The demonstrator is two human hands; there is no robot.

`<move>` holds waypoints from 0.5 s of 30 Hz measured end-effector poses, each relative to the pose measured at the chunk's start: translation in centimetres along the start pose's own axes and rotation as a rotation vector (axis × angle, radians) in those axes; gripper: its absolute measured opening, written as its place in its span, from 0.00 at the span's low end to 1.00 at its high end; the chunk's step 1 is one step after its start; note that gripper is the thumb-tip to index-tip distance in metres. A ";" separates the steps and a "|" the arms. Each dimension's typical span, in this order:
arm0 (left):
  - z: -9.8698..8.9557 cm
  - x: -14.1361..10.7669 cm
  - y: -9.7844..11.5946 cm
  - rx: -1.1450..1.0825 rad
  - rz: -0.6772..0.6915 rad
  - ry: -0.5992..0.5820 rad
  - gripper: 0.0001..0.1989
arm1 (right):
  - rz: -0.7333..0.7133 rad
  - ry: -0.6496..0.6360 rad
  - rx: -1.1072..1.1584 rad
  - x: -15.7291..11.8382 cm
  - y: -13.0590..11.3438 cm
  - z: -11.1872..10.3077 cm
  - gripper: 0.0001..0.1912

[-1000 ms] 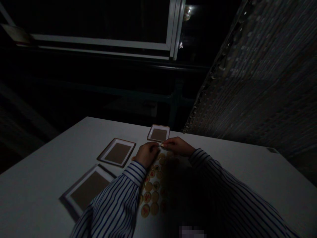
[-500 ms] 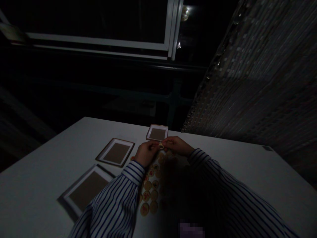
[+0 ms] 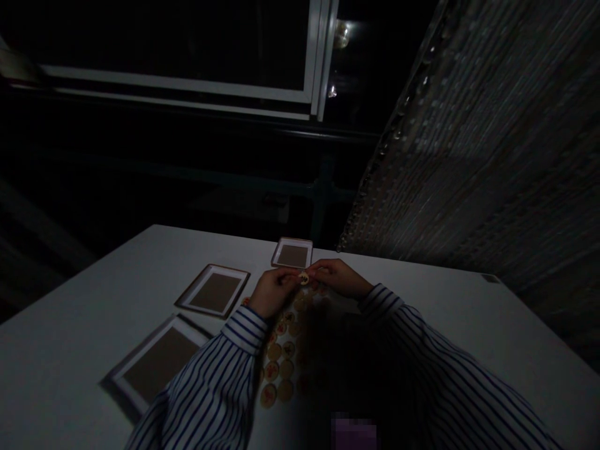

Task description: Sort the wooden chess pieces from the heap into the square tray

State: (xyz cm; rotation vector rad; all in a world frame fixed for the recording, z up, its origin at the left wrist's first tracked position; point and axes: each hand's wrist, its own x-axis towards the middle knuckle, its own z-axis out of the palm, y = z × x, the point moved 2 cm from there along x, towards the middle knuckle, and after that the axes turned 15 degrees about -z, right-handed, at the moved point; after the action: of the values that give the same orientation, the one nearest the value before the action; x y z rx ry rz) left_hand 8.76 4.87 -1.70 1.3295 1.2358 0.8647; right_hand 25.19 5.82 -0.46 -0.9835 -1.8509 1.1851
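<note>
My left hand (image 3: 274, 291) and my right hand (image 3: 341, 277) meet over the white table, fingers closed on one small round piece (image 3: 304, 278) with a dark mark on its face. Below them several round wooden pieces (image 3: 271, 370) lie flat in rough rows, some with red marks, some with dark marks, some plain. A deep shadow hides the pieces on the right side of the rows. Just beyond my fingers sits a small frame-like tray (image 3: 273, 255).
A second tray (image 3: 181, 299) lies left of my left hand, and a larger one (image 3: 112, 377) is nearer, partly behind my left sleeve. A beaded curtain (image 3: 450, 162) hangs at the right. Beyond the white table (image 3: 94, 300) is a window frame (image 3: 187, 83).
The view has shifted slightly, so the table and trays appear a little further left. The held piece now shows its marked face more fully between my fingers.
</note>
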 end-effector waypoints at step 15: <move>1.4 -2.2 1.1 0.143 0.060 0.029 0.13 | -0.057 0.050 -0.005 -4.2 -1.8 -1.1 0.11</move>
State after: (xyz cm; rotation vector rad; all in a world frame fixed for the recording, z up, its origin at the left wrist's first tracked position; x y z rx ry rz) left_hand 9.85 2.60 -0.54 1.4791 1.3051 0.8536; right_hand 27.61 2.08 0.84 -0.9487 -1.8315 1.1128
